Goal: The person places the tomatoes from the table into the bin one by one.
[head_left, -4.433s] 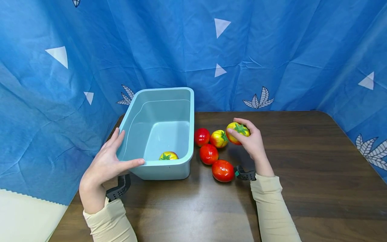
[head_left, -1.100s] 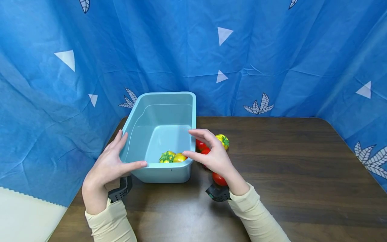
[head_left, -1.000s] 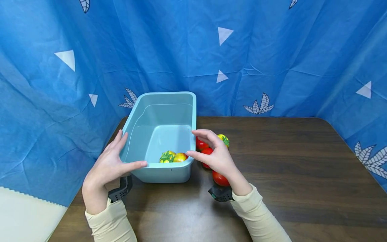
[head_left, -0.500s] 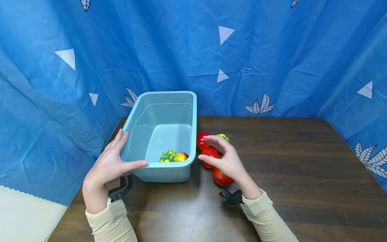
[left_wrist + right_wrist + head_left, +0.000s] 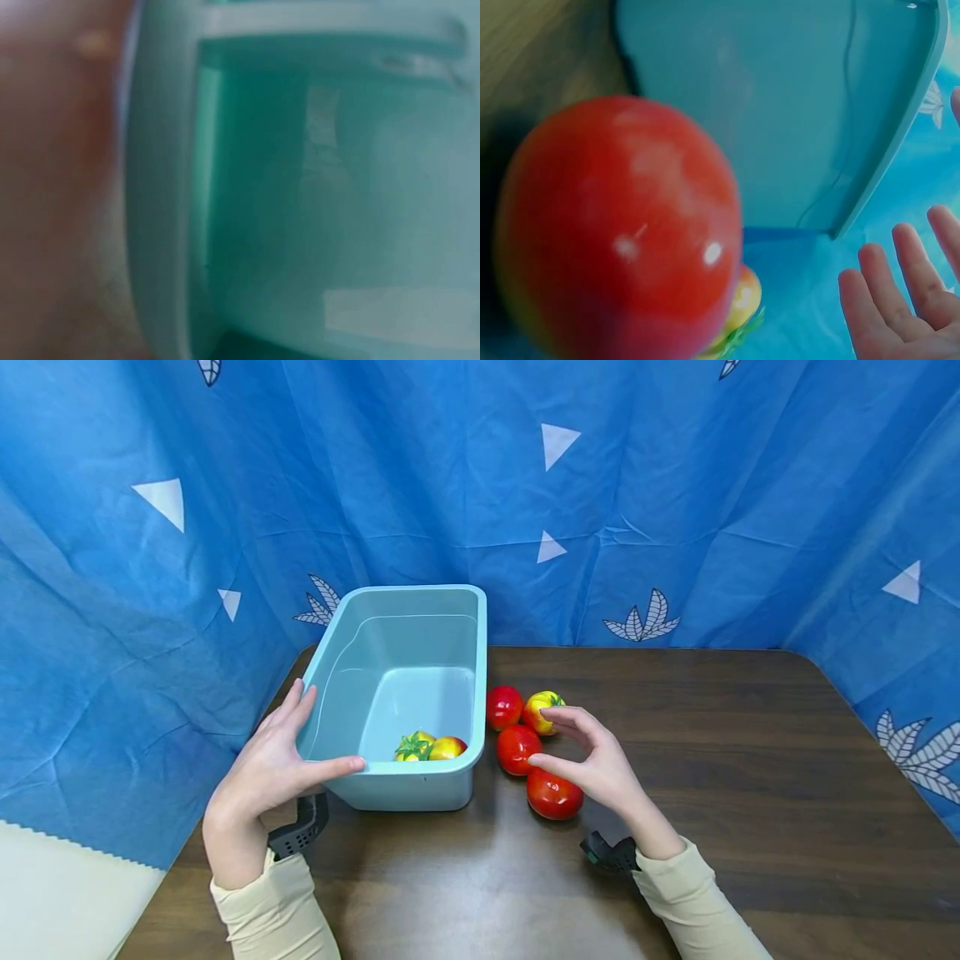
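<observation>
The right hand has moved away from the light-blue rectangular plastic tub to beside the yellow-and-red ribbed tomato, its grip spread with nothing in it; whether a fingertip touches that tomato is hard to tell. The tomato lies outside the tub on the dark wood-grained bench, clustered with three glossy round red tomatoes, leaving four out. Inside the tub, two smooth yellow-and-red tomatoes sit side by side near the front wall. The left hand spans the tub's near left corner, grip spread, thumb along the rim
</observation>
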The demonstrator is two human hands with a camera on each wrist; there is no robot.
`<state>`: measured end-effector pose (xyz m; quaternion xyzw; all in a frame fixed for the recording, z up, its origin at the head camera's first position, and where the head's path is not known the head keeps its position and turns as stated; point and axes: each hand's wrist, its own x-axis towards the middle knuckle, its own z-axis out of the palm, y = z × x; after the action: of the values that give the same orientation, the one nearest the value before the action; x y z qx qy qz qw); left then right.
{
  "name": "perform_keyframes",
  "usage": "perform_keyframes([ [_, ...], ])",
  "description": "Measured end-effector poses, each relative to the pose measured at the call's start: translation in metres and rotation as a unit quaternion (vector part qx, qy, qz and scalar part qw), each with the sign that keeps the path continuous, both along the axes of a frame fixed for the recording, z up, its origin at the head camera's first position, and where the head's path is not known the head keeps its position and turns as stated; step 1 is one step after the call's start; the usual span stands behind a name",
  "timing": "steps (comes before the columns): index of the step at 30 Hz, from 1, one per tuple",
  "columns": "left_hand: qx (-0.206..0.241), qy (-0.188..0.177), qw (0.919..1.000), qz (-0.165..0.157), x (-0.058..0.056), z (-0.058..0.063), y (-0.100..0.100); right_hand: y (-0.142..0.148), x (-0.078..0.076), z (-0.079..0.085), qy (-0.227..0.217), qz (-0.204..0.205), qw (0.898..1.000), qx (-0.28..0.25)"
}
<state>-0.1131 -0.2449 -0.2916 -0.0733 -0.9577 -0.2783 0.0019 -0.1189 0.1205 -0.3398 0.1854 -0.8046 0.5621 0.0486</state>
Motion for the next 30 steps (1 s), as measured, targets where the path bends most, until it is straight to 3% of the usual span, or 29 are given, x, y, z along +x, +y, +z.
perform_keyframes([
  [7,-0.001,-0.001,1.0,0.0,-0.001,0.0,0.001,0.023,-0.013,-0.04,-0.008,0.01,1.0,0.003],
  [11,-0.002,-0.002,1.0,-0.001,-0.001,0.0,0.001,0.031,-0.013,-0.053,-0.001,0.024,1.0,0.016],
  [15,-0.001,0.002,1.0,-0.001,-0.001,0.001,0.001,0.036,-0.01,-0.057,-0.014,0.037,0.999,0.021],
  [23,0.001,0.006,1.0,-0.001,-0.001,-0.003,0.0,0.036,-0.001,-0.047,-0.042,0.065,0.997,0.012],
  [30,-0.002,0.004,1.0,-0.004,0.0,-0.002,0.0,0.038,-0.005,-0.056,-0.06,0.082,0.995,0.021],
])
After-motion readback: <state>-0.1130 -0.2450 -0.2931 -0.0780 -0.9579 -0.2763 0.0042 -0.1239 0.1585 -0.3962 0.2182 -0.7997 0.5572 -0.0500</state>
